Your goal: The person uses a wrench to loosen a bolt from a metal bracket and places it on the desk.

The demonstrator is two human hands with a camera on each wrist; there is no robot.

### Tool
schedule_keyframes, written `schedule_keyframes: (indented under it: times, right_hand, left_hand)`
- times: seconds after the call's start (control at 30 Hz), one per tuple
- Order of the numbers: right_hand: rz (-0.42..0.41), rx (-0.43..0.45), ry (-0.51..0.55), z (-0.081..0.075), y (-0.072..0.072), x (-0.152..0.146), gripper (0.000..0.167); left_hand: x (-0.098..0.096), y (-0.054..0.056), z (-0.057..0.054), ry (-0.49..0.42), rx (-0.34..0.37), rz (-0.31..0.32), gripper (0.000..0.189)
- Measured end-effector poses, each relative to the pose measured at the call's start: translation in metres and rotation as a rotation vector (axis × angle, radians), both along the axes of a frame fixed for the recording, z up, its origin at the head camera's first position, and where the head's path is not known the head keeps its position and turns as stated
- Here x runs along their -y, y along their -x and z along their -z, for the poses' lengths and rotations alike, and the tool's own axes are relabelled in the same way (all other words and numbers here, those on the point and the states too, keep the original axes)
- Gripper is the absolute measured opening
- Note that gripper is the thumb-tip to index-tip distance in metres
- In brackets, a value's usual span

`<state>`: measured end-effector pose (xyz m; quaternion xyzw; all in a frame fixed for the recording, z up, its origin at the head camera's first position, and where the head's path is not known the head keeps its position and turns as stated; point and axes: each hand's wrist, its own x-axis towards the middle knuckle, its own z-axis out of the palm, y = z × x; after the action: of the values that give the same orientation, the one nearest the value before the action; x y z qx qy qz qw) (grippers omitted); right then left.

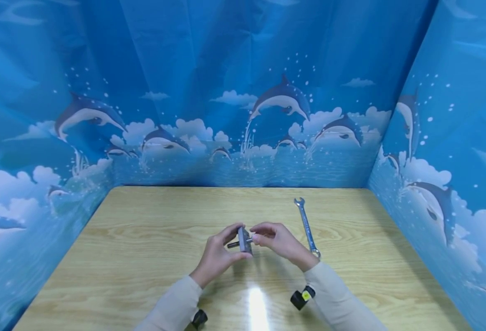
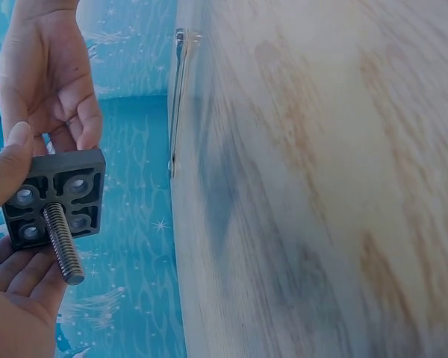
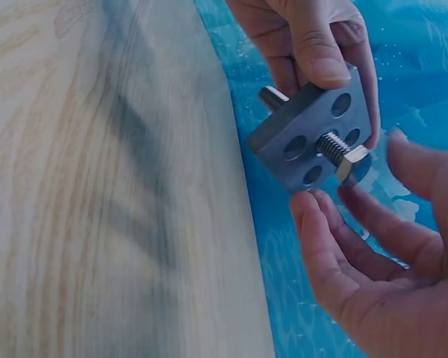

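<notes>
My left hand (image 1: 218, 255) grips a square grey plate (image 3: 287, 123) by its edges, thumb on one edge and fingers on the opposite one. A hex bolt (image 3: 334, 149) passes through the plate's middle. Its head stands off from the face with several round holes; the threaded end (image 2: 63, 242) sticks out of the ribbed face in the left wrist view. Beside the bolt head is my right hand (image 1: 282, 241), its fingers loosely bent. In the right wrist view its thumb is apart from the head; whether a fingertip touches the head is hard to tell.
A combination wrench (image 1: 306, 225) lies on the wooden table (image 1: 151, 239), just beyond my right wrist. Blue dolphin-print sheets (image 1: 209, 92) stand along the table's back and sides. A black wrist camera (image 1: 300, 299) hangs by the right sleeve, another (image 1: 199, 318) by the left.
</notes>
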<state>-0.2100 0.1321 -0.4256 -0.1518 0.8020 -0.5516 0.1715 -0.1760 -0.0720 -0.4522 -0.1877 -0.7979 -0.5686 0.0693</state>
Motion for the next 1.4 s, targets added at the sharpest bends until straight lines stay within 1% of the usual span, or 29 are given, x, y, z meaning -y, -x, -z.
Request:
schedule_keyframes:
  times: [0.13, 0.23, 0.33, 0.43, 0.57, 0.63, 0.7, 0.77, 0.8, 0.93, 1.13, 1.27, 1.4]
  right_hand:
    - [0.030, 0.077, 0.028, 0.0016, 0.0006, 0.0006, 0.051]
    - [0.012, 0.115, 0.010, 0.0030, -0.0001, 0.0015, 0.061]
    - [-0.010, 0.125, -0.015, 0.0035, -0.0011, 0.0024, 0.066]
    - [-0.015, 0.116, -0.032, 0.0030, -0.0011, 0.0030, 0.064]
    - [-0.018, 0.115, -0.034, 0.0036, 0.0011, 0.0023, 0.056]
    - [-0.018, 0.116, -0.030, 0.0026, 0.0018, 0.0016, 0.048]
    - [-0.009, 0.102, -0.033, 0.0008, 0.0019, 0.0007, 0.037]
    - [0.000, 0.070, -0.030, -0.0001, 0.0021, -0.0002, 0.026]
    - [0.003, 0.053, -0.024, -0.0005, 0.0019, -0.0005, 0.023]
    - [0.005, -0.008, 0.005, 0.0005, 0.0012, -0.0004, 0.024]
    - [-0.003, -0.033, 0.003, 0.0017, 0.0011, 0.0006, 0.025]
    - [-0.036, -0.003, -0.005, 0.0018, 0.0004, -0.0003, 0.035]
    - [-0.025, 0.065, -0.009, 0.0040, 0.0001, 0.0004, 0.048]
  left_hand:
    - [0.0002, 0.0018, 0.0013, 0.010, -0.037, 0.001, 0.076]
    - [-0.0007, 0.0020, 0.0005, 0.032, -0.063, -0.002, 0.076]
    - [-0.0018, 0.0025, 0.0004, 0.047, -0.073, -0.005, 0.075]
    - [-0.0024, 0.0030, 0.0006, 0.053, -0.075, -0.002, 0.075]
    - [-0.0022, 0.0030, 0.0007, 0.047, -0.075, 0.005, 0.073]
    - [-0.0019, 0.0026, 0.0004, 0.042, -0.071, 0.006, 0.072]
    - [-0.0016, 0.0020, -0.0007, 0.040, -0.063, 0.004, 0.073]
    - [-0.0011, 0.0016, -0.0009, 0.040, -0.056, 0.005, 0.074]
    - [-0.0008, 0.0017, -0.0007, 0.038, -0.053, 0.006, 0.074]
    - [0.0000, 0.0017, 0.0003, 0.030, -0.048, 0.014, 0.074]
    - [0.0002, 0.0016, 0.0011, 0.030, -0.048, 0.008, 0.076]
    - [0.0007, 0.0018, 0.0033, 0.020, -0.058, 0.007, 0.076]
    - [0.0003, 0.0020, 0.0036, 0.025, -0.071, -0.003, 0.075]
